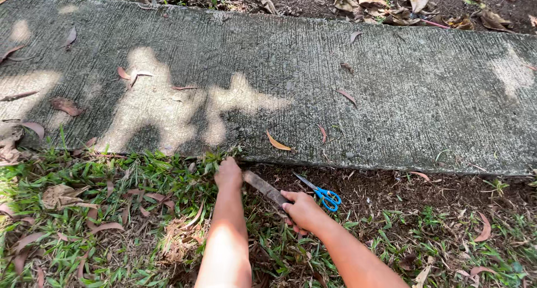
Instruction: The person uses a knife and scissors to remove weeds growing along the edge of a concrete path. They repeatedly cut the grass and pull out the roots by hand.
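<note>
Flat blade (265, 188), long and rusty-brown looking, sits right along the near edge of the concrete slab (313, 92), angled so its far tip points toward the slab and its near end runs back into the right hand (302, 210). That hand is closed around the near end, fingers curled over it in a full grip. The left hand (228, 174) is bunched into a fist at the blade's far tip, right up against the slab's edge, where a clump of grass (140, 176) meets the concrete. Can't tell for sure if it's clutching grass or just pressing down, since the fingers are tucked under and hidden.

Just to the right of the blade there's a pair of scissors (320, 192) with bright blue handles, lying on bare dark soil (391, 196) just below the slab's edge, blades pointing toward the hands. Nobody's touching them.

The slab itself runs across the whole upper part of the view, grey and rough, with patches of sunlight and a scatter of dry leaves on it, including one orange-ish curled leaf (278, 143) near its lower edge, just above the hands. Below the slab on the left it's thick grass mixed with dead brown leaves; on the right it's mostly soil with sparse green tufts.
</note>
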